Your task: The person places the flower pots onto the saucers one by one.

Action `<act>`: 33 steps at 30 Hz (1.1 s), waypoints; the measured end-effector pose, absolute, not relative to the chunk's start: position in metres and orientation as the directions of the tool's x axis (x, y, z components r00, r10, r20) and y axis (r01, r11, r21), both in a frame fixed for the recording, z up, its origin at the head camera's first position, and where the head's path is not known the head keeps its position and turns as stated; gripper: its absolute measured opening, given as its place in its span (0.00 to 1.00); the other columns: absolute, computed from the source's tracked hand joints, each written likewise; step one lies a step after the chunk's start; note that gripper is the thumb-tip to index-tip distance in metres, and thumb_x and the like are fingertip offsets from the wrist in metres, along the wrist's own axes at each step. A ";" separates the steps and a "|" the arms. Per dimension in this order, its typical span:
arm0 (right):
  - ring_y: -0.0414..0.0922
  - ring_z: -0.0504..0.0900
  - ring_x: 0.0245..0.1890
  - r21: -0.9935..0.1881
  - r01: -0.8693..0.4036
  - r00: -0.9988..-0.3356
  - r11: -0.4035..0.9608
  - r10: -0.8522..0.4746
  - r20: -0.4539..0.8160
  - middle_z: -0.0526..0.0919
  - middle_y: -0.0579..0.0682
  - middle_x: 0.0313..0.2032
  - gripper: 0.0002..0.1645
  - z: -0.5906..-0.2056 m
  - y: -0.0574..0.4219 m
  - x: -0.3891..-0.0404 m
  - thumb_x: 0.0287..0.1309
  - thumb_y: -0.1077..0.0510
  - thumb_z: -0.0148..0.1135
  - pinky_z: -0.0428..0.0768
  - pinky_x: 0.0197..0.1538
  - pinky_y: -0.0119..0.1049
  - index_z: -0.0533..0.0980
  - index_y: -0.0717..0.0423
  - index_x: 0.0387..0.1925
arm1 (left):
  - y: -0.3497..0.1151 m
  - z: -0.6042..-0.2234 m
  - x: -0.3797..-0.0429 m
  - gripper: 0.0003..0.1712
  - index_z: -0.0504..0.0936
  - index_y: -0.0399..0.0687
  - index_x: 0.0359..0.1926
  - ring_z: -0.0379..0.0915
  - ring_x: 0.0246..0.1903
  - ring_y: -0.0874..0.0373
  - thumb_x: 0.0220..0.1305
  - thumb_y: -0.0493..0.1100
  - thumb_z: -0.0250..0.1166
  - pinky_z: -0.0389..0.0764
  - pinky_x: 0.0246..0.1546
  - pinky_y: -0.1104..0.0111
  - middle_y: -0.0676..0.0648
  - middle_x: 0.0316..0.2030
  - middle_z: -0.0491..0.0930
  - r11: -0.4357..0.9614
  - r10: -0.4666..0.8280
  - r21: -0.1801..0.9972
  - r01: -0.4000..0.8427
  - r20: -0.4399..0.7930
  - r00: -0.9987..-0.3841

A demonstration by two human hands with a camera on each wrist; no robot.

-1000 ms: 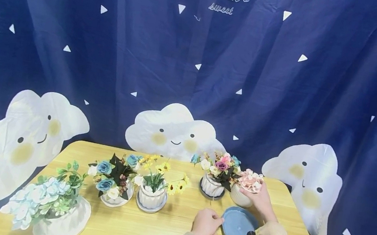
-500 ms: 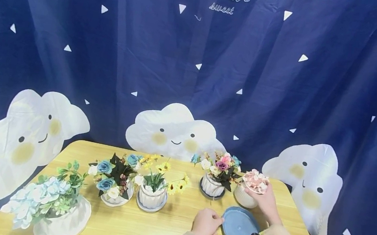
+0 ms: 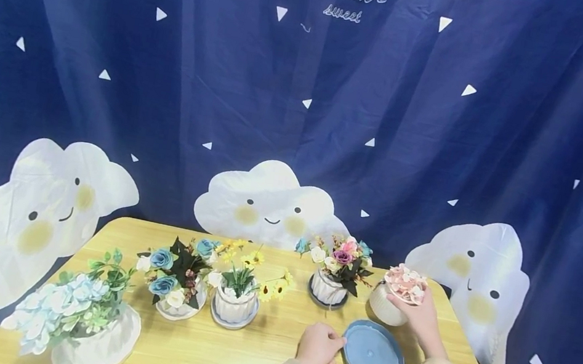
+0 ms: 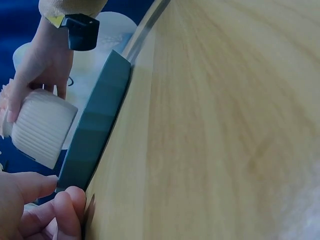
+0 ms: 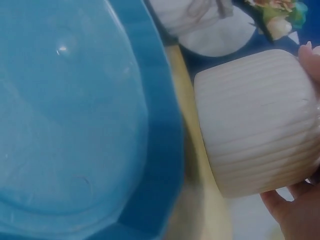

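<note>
My right hand point(image 3: 419, 318) grips a ribbed white flowerpot point(image 3: 387, 306) near its rim, thumb on one side and fingers on the other. Pink flowers point(image 3: 406, 283) fill the top of that pot. In the right wrist view the pot point(image 5: 257, 125) is beside the blue saucer point(image 5: 162, 125), apart from it. My left hand point(image 3: 319, 344) pinches the left edge of the round blue saucer point(image 3: 370, 353). Seen from the left wrist, the thumb and fingertips point(image 4: 75, 197) meet at the near end of the saucer's side wall point(image 4: 95, 122).
Behind the saucer stands a pot of mixed roses point(image 3: 329, 287) on a dark saucer. Left of it are a yellow-flower pot point(image 3: 233, 307), a blue-rose pot point(image 3: 184, 300) and a pale blue hydrangea pot point(image 3: 88, 346), on the wooden table point(image 3: 210, 363). A blue curtain point(image 3: 301, 115) hangs behind.
My right hand has carried the pot with pink flowers to the right, away from the mixed roses. My left hand and the blue saucer have stayed in place.
</note>
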State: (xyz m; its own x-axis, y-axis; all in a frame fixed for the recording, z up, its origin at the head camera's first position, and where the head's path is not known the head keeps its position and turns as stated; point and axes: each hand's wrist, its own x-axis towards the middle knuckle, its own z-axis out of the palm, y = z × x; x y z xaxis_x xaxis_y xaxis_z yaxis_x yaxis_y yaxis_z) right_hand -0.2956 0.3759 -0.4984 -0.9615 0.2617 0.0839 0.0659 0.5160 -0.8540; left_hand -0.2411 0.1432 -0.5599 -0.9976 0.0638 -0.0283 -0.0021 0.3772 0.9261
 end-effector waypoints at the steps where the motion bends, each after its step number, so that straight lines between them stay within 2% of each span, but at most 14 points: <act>1: 0.62 0.58 0.71 -0.855 0.064 -0.960 0.515 0.265 0.088 0.55 0.70 0.71 0.64 -0.498 0.376 -0.294 0.52 0.46 0.72 0.57 0.73 0.59 0.41 0.65 0.74 | 0.143 -0.560 -0.241 0.12 0.81 0.53 0.17 0.62 0.03 0.71 0.55 0.44 0.71 0.69 0.09 0.77 0.60 0.06 0.66 0.377 0.065 0.926 -0.003 -0.029 -0.997; 10: 0.61 0.60 0.69 -0.866 0.022 -0.951 0.500 0.278 0.137 0.58 0.68 0.70 0.62 -0.492 0.379 -0.283 0.51 0.50 0.73 0.57 0.72 0.58 0.44 0.64 0.74 | 0.142 -0.559 -0.241 0.13 0.80 0.53 0.17 0.63 0.04 0.70 0.55 0.44 0.71 0.71 0.12 0.75 0.59 0.06 0.67 0.387 0.062 0.922 0.000 -0.026 -0.998; 19: 0.59 0.60 0.69 -0.876 -0.005 -0.945 0.481 0.284 0.161 0.58 0.68 0.70 0.61 -0.481 0.376 -0.267 0.52 0.53 0.73 0.58 0.71 0.57 0.44 0.64 0.74 | 0.143 -0.560 -0.241 0.13 0.80 0.52 0.17 0.63 0.04 0.71 0.54 0.44 0.71 0.71 0.10 0.76 0.59 0.06 0.67 0.378 0.059 0.926 -0.008 -0.033 -0.998; 20: 0.59 0.60 0.68 -0.871 -0.009 -0.945 0.492 0.282 0.168 0.59 0.67 0.70 0.60 -0.479 0.375 -0.265 0.52 0.53 0.73 0.59 0.71 0.55 0.45 0.64 0.74 | 0.143 -0.560 -0.241 0.13 0.80 0.52 0.17 0.63 0.04 0.71 0.55 0.44 0.71 0.71 0.10 0.76 0.59 0.06 0.67 0.377 0.059 0.926 -0.008 -0.032 -0.998; 22: 0.56 0.61 0.68 -0.859 -0.018 -0.942 0.512 0.279 0.186 0.59 0.66 0.70 0.59 -0.477 0.374 -0.261 0.52 0.53 0.72 0.61 0.70 0.43 0.46 0.62 0.74 | 0.143 -0.560 -0.241 0.13 0.80 0.52 0.17 0.63 0.04 0.71 0.55 0.43 0.71 0.71 0.10 0.76 0.59 0.07 0.68 0.372 0.060 0.928 -0.007 -0.032 -0.998; 24: 0.46 0.64 0.66 -0.851 -0.034 -0.938 0.524 0.276 0.208 0.61 0.64 0.70 0.59 -0.476 0.373 -0.257 0.52 0.54 0.73 0.62 0.66 0.28 0.46 0.59 0.75 | 0.143 -0.560 -0.241 0.13 0.80 0.52 0.17 0.63 0.04 0.71 0.55 0.43 0.71 0.70 0.10 0.76 0.59 0.07 0.68 0.369 0.062 0.929 -0.006 -0.031 -0.998; 27: 0.29 0.64 0.59 -0.843 -0.046 -0.935 0.536 0.275 0.226 0.62 0.61 0.69 0.59 -0.475 0.371 -0.251 0.51 0.54 0.73 0.61 0.57 0.16 0.47 0.55 0.75 | 0.142 -0.560 -0.240 0.13 0.80 0.52 0.16 0.63 0.04 0.71 0.55 0.43 0.71 0.70 0.10 0.76 0.59 0.07 0.68 0.366 0.063 0.931 -0.008 -0.033 -0.997; 29: 0.21 0.61 0.54 -0.842 -0.065 -0.933 0.536 0.268 0.242 0.63 0.59 0.69 0.59 -0.474 0.370 -0.247 0.50 0.55 0.74 0.60 0.54 0.12 0.48 0.53 0.75 | 0.142 -0.559 -0.240 0.13 0.80 0.52 0.17 0.63 0.04 0.71 0.55 0.43 0.71 0.70 0.09 0.77 0.59 0.07 0.68 0.367 0.063 0.930 -0.008 -0.033 -0.997; 33: 0.19 0.60 0.53 -0.849 -0.083 -0.934 0.522 0.255 0.248 0.62 0.60 0.69 0.59 -0.471 0.368 -0.240 0.50 0.57 0.74 0.59 0.51 0.08 0.47 0.53 0.76 | 0.142 -0.559 -0.240 0.12 0.81 0.52 0.17 0.62 0.04 0.70 0.55 0.43 0.71 0.70 0.09 0.76 0.59 0.07 0.68 0.367 0.064 0.930 -0.007 -0.033 -0.997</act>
